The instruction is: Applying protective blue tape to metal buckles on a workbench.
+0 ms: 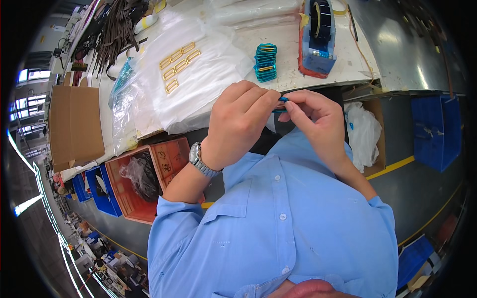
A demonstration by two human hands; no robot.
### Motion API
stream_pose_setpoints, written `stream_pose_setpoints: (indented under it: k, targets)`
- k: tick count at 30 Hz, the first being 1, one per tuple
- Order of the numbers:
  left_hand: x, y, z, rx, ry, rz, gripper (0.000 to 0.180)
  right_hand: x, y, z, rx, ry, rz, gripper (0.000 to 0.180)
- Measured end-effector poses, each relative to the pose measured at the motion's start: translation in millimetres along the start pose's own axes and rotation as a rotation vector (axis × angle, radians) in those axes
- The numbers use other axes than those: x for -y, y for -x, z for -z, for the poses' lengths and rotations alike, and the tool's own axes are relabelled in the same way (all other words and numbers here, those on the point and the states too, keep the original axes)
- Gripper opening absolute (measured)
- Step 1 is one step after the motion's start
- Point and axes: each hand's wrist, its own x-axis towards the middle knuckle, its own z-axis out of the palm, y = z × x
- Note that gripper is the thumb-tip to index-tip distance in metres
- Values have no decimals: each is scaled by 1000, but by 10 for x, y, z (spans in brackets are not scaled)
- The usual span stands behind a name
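Note:
Close in front of my chest, at the table's front edge, both hands pinch one small piece wrapped in teal film. It looks like one of the wrapped buckles, though fingers hide most of it. My left hand, back upward, closes on its left side. From the right, my right hand grips it between thumb and fingers. Just beyond my fingers stand two neat stacks of teal-wrapped metal buckles. Several bare gold buckles lie in rows on a white plastic sheet to the left.
A blue tape dispenser stands on the table at the right. Dark straps are heaped at the far left. Below the table edge are a cardboard box, a red crate, a blue bin and white plastic bags.

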Motion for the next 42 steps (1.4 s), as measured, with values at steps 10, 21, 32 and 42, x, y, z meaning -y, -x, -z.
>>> stream_pose_setpoints:
  k: [10,21,32,42]
  targets:
    - [97,23,-70,4,2,-145,24,14,-105,103,159,-106,-161,20]
    - [45,105,90,88,287,291,17,34,-39,24,42,74,96,12]
    - [50,110,26,-66,38,-14,22,52,-17,87,189,-288,-183,36]
    - [24,139,-23,20,23,59,17,-109,-47,23,167,-124,-154,36]
